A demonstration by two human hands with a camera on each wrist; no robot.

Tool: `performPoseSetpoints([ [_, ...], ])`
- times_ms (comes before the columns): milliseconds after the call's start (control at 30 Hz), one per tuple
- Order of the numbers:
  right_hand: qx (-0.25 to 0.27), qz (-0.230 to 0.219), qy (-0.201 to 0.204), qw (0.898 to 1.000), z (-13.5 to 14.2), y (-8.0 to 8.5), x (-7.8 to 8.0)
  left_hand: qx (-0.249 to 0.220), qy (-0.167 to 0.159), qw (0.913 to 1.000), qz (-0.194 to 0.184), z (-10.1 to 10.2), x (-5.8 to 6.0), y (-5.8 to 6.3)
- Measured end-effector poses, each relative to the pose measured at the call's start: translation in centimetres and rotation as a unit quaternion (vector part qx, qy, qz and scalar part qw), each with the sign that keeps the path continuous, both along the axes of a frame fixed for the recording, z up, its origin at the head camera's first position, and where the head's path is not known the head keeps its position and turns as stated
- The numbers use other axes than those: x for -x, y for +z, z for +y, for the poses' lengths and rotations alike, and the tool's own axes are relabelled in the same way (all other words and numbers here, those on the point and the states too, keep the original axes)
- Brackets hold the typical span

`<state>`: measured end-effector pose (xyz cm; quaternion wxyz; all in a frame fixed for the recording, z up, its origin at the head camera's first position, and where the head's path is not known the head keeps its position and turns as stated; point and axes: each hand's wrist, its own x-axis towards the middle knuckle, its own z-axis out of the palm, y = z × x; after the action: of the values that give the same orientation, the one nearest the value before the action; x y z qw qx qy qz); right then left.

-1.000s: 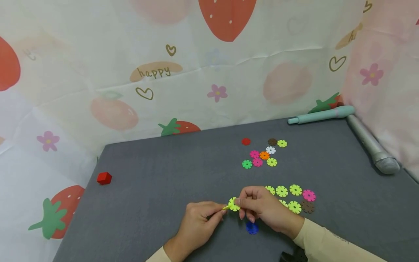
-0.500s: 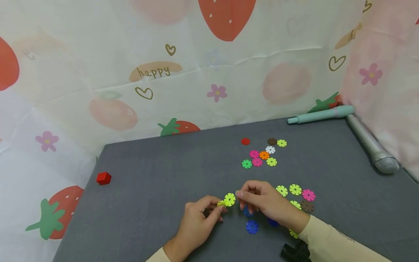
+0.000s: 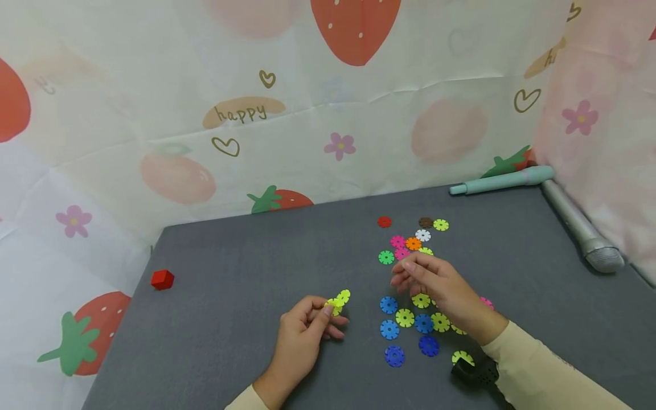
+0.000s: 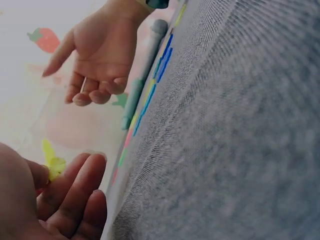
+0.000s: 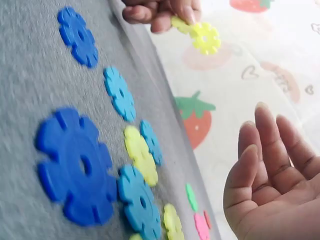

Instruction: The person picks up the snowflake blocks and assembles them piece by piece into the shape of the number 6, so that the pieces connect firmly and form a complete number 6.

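Observation:
My left hand pinches a small piece of yellow-green notched snowflake discs slotted together, raised over the grey table. In the right wrist view one yellow disc faces the camera beyond the thumb and fingertips. My right hand hovers over the loose discs, its fingers loosely bent and holding nothing. Below it lie yellow-green discs, light blue discs and dark blue discs. The right hand and forearm hide part of this group. In the left wrist view the yellow piece shows between thumb and forefinger.
Farther back lie more discs, among them a red disc, a green disc and an orange disc. A red block sits at the left. A mint microphone and a silver microphone lie back right.
The right hand has let go of the yellow discs and moved right and away over the loose ones. The left hand has drawn the joined piece slightly left and turned it.

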<state>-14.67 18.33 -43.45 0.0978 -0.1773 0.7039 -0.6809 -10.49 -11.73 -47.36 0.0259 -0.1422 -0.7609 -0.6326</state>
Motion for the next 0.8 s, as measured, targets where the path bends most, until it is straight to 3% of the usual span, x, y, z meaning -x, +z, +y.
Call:
performPoseSetpoints([
  [200,-0.017,0.004,0.001,1.0,0.4,-0.5,0.3,-0.016,0.029,0.9994,-0.01,-0.1,0.4,-0.2],
  [367,-0.086,0.039,0.011,0.995,0.4,-1.9,0.7,0.005,0.057,0.9983,0.006,-0.1,0.5,-0.3],
  [567,-0.185,0.09,0.037,0.978,0.4,-3.3,1.2,0.005,0.066,0.9978,0.011,0.0,0.4,-0.2],
  [800,-0.245,0.143,0.064,0.957,0.5,-3.5,1.2,-0.001,0.063,0.998,0.013,0.1,0.3,-0.2],
])
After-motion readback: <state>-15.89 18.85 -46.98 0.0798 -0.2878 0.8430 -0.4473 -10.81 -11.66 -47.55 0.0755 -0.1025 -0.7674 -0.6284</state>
